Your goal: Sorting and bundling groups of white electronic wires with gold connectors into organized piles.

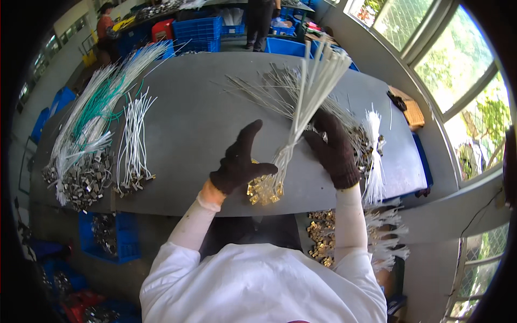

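Note:
A bundle of white plastic strips (299,121) with gold metal clips (265,189) at its lower end stands tilted on the grey table before me, tied in at its middle. Its top leans away to the right. My left hand (241,162), in a dark glove, is spread at the bundle's left, the thumb reaching to the strips just above the clips. On the other side my right hand (335,148), gloved alike, has its thumb and curved fingers apart, with the fingertips close by the strips. Whether they touch is hard to make out.
Loose grey strips (264,91) lie behind the bundle, and a tied white bundle (373,153) is right. Strips with silver clips (89,177) and a smaller pile (134,140) cover the left. Gold-clipped bundles (323,231) sit below the front edge. Blue crates (196,32) stand beyond.

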Tool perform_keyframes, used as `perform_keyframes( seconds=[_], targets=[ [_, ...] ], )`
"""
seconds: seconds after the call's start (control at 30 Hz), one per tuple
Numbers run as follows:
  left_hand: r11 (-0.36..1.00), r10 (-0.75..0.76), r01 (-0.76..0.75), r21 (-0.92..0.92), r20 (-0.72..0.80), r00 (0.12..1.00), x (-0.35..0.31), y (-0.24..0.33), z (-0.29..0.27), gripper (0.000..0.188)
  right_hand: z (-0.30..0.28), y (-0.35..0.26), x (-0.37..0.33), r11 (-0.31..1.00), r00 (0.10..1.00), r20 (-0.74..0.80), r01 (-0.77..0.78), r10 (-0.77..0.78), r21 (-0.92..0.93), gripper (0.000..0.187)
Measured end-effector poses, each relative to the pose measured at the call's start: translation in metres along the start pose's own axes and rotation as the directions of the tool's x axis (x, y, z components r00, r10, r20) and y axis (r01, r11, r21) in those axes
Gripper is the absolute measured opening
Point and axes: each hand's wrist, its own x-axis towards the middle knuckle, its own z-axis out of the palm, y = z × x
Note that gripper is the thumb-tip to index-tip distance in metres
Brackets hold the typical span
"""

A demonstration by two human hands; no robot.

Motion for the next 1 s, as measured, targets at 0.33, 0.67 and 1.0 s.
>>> perform_keyframes(
  seconds=[0.33, 0.67, 1.0],
  targets=[
    [0.792, -0.164, 0.4, -0.462, 0.469, 0.868, -0.006, 0.066, 0.107, 0.024, -0.083, -0.088, -0.007, 0.779, 0.988, 0.125, -0.15, 0.093, 0.608, 0.05],
    [0.623, 0.37, 0.472, -0.624, 0.767, 0.525, -0.063, 0.198, 0.22, 0.043, -0.234, -0.126, -0.197, 0.897, 0.954, -0.125, -0.3, 0.274, -0.325, 0.028],
    [0.964, 0.095, 0.19, -0.188, 0.905, 0.414, -0.113, 0.07, 0.204, 0.049, -0.121, 0.096, -0.502, 0.257, 0.292, -0.306, -0.955, 0.906, -0.151, 0.03]
  ],
)
